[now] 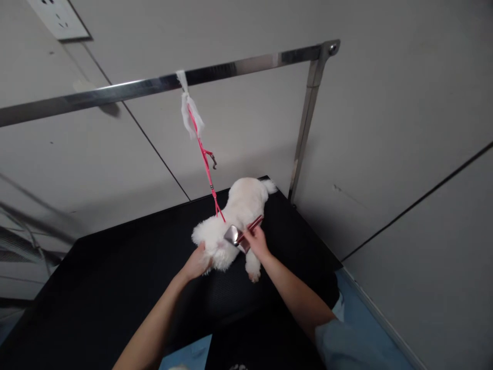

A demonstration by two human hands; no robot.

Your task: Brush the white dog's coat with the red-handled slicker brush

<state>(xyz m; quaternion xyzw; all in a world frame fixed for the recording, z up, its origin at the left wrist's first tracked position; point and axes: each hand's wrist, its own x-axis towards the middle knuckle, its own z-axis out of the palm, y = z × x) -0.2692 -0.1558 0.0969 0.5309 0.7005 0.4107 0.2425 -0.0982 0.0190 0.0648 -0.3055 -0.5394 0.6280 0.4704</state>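
A fluffy white dog (246,198) is on the black table top, its head toward me and to the left. My left hand (197,262) cups the underside of its head, with some fingers hidden in the fur. My right hand (257,242) is closed around what looks like a slicker brush (232,235), with a dark red handle and a shiny squarish head. That head lies against or just over the fur behind the dog's face. A pink cord (206,162) runs down to the dog's neck.
Above the table (96,272) spans a metal bar (239,67), with a white cloth strip (189,110) tying the cord to it. An upright post (306,123) stands at the right corner. Walls close in behind and right. A ribbed hose (23,241) is at the left.
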